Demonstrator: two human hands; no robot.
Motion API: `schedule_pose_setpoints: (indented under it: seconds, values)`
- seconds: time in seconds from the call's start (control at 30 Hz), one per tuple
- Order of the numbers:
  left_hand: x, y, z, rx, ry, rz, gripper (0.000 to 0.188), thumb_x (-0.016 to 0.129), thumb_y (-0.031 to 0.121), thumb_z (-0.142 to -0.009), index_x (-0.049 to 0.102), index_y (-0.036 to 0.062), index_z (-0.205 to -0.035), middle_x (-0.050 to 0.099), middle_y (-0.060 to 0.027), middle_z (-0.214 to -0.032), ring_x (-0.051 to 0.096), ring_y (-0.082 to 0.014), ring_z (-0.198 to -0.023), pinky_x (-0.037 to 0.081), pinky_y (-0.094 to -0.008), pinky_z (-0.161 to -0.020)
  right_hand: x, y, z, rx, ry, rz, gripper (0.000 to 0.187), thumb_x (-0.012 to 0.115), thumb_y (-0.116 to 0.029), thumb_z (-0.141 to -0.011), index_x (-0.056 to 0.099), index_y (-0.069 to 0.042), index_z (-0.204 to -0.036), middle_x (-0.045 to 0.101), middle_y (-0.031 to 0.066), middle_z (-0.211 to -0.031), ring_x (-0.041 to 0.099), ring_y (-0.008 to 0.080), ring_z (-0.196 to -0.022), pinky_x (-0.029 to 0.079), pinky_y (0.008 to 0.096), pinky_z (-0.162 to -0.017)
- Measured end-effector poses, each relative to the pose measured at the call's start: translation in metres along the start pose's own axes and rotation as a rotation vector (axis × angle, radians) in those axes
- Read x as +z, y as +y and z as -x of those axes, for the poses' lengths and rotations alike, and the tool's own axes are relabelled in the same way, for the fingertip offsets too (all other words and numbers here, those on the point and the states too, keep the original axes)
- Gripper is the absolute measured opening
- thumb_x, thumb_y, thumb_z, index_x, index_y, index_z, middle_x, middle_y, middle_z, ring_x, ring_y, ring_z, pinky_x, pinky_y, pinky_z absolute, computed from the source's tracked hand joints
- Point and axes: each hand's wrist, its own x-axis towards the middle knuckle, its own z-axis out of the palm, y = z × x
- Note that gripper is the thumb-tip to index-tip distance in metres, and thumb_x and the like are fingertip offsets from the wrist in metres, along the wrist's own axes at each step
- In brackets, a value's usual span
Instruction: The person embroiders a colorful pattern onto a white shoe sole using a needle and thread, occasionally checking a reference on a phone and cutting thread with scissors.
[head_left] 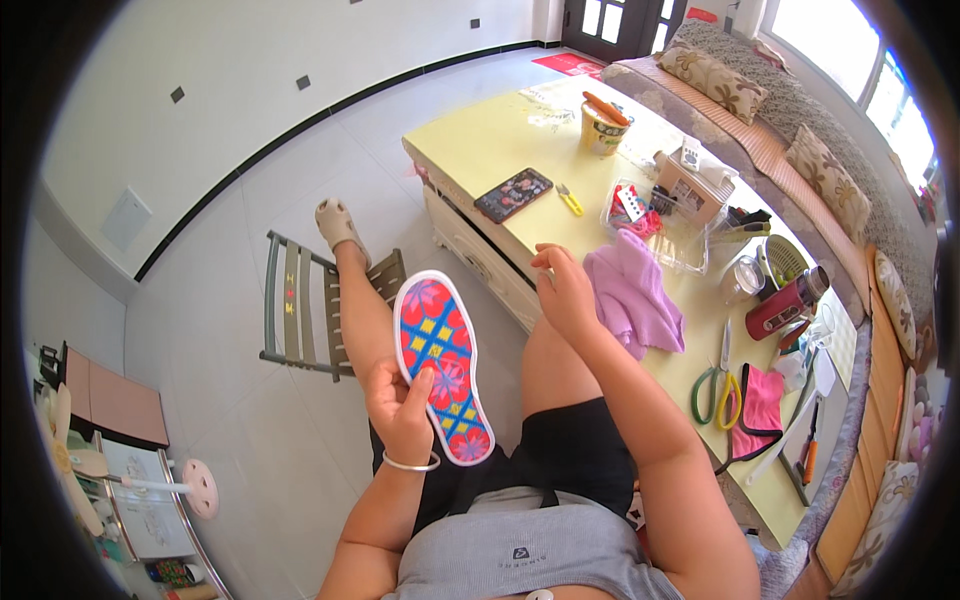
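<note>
My left hand (400, 405) grips an insole (440, 360) at its left edge, with the thumb pressed on its face. The insole has a white border and a red, pink, blue and yellow stitched pattern. My right hand (565, 290) is raised beside the near edge of the table, to the right of the insole and apart from it. Its fingers are bent and drawn together; anything pinched between them is too small to make out. Close by that hand lies a crumpled lilac cloth (635, 285).
The pale yellow table (470, 140) holds a phone (514, 195), yellow snips (570, 200), a tub (603, 130), a clear plastic box (683, 240), a dark red flask (785, 305), scissors (722, 395) and pink fabric (760, 400). My leg rests on a folding stool (310, 310).
</note>
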Motion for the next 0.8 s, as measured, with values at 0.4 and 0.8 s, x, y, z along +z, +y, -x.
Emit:
schedule_pose_setpoints:
  seconds: [0.4, 0.8]
  values:
    - [-0.003, -0.021, -0.001, -0.171, -0.006, 0.0, 0.016, 0.065, -0.002, -0.085, 0.054, 0.002, -0.095, 0.068, -0.0106, -0.094, 0.065, -0.0136, -0.083, 0.053, -0.0296, -0.081, 0.077, 0.097, -0.093, -0.011, -0.313, 0.243, 0.024, 0.056, 0.004, -0.07, 0.059, -0.012, -0.087, 0.053, 0.0058, -0.139, 0.033, 0.0339, -0.139, 0.027, 0.0492, -0.109]
    - [-0.001, -0.04, -0.009, -0.223, -0.021, 0.026, 0.016, 0.067, 0.002, -0.086, 0.056, -0.0003, -0.098, 0.067, -0.01, -0.094, 0.064, -0.013, -0.082, 0.052, -0.0279, -0.08, 0.085, 0.122, -0.083, 0.167, 0.036, 0.178, 0.022, 0.053, 0.008, -0.069, 0.057, -0.009, -0.082, 0.048, 0.0139, -0.143, 0.034, 0.0359, -0.138, 0.024, 0.049, -0.11]
